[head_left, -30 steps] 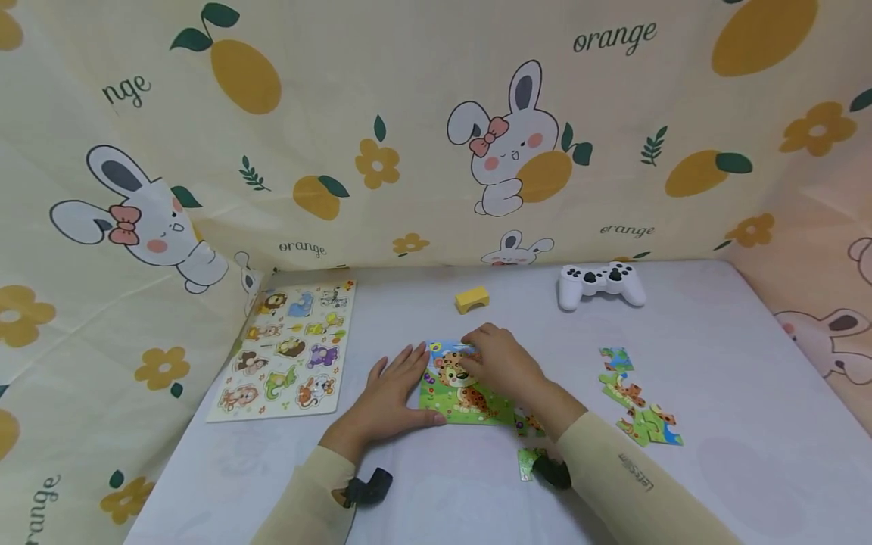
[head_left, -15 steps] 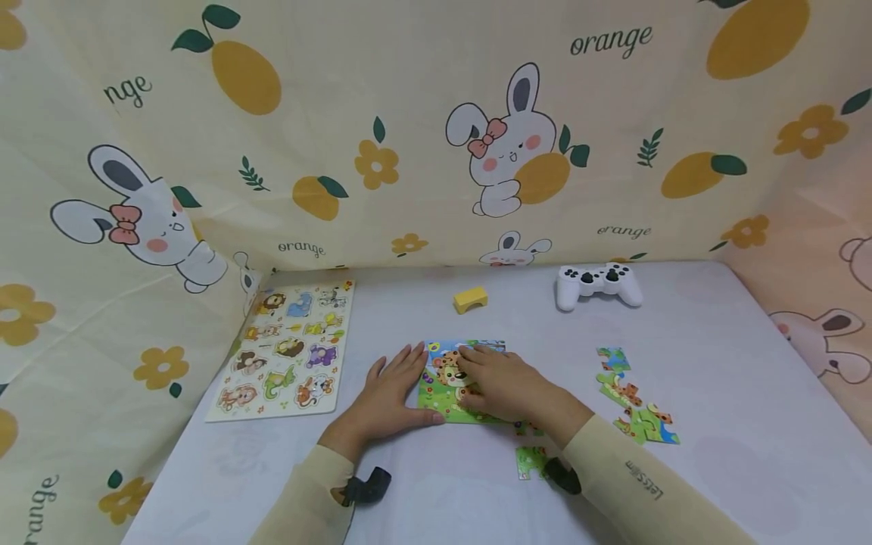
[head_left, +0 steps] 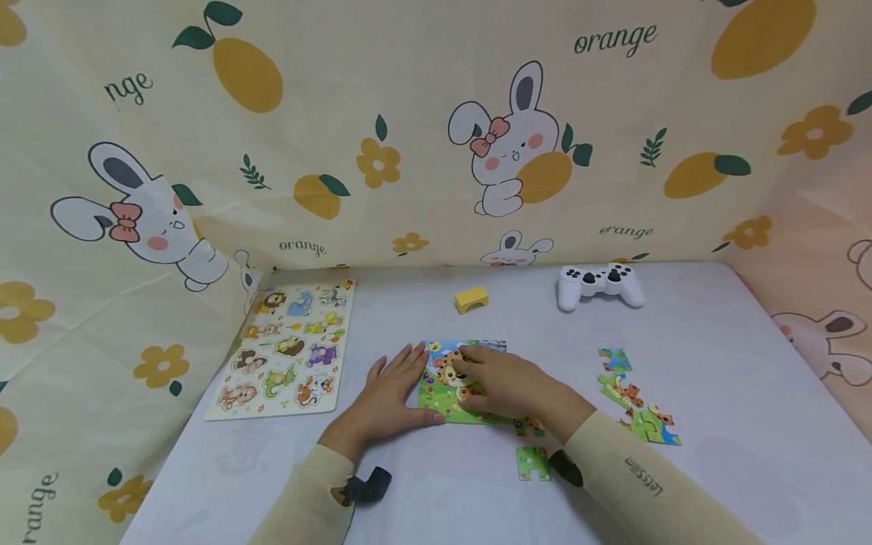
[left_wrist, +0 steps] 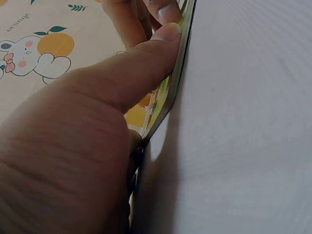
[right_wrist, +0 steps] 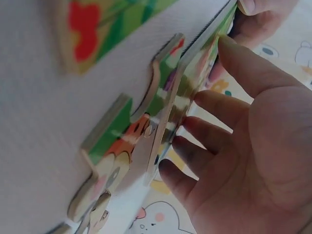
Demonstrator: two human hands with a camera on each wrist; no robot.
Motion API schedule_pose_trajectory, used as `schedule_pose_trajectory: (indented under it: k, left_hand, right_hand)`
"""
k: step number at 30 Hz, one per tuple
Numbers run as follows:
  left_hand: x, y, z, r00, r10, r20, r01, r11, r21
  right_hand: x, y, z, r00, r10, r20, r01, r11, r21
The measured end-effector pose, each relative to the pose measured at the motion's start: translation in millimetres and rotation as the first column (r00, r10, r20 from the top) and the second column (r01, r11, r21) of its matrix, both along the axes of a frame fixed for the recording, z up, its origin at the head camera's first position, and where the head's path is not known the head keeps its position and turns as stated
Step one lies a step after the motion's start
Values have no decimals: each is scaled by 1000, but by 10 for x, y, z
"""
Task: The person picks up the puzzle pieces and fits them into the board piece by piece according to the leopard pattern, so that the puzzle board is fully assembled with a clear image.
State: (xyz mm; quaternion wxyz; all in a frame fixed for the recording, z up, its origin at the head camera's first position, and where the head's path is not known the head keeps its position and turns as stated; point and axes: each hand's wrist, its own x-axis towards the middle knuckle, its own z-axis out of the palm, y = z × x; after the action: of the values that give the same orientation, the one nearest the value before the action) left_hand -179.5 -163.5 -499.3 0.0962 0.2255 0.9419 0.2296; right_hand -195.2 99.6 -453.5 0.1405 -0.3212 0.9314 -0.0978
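A small jigsaw puzzle (head_left: 441, 403) with a cartoon leopard on green and blue lies in a thin board in front of me. My left hand (head_left: 384, 400) rests along its left side, fingers extended and thumb at the front edge; in the left wrist view the thumb (left_wrist: 146, 61) lies against the board's rim. My right hand (head_left: 511, 384) is spread over the puzzle's right half and hides much of it. The right wrist view shows its fingertips (right_wrist: 192, 124) on the puzzle's surface. Beside the board's front right corner lie loose jigsaw pieces (head_left: 534, 463).
More jigsaw pieces (head_left: 654, 425) lie to the right, some joined. A wooden animal puzzle board (head_left: 289, 382) is on the left. Behind are a yellow arched block (head_left: 471, 300) and a white game controller (head_left: 600, 285). A patterned cloth (head_left: 409, 189) hangs around the table.
My right hand has come down from the puzzle's upper edge and its fingers now lie across the picture. The board's upper right corner has come into sight. My left hand has stayed put.
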Motion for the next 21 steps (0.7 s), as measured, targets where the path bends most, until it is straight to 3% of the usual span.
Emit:
schedule_pose_trajectory:
  k: [13,17,21]
  left_hand:
    - [0,-3,10,1000,-2,-8,2,1000,-2]
    - [-2,2,-15,1000,-6,-17,6,1000,6]
    - [3,3,-20,1000,-4,-20,4,1000,14]
  right_hand:
    - [-3,-37,-34,1000,-7,15,8,1000,-17]
    - [-14,37,-48,994,-56,92,68,988,-139]
    - [-2,114,25,980,-97,171,145,944,-296]
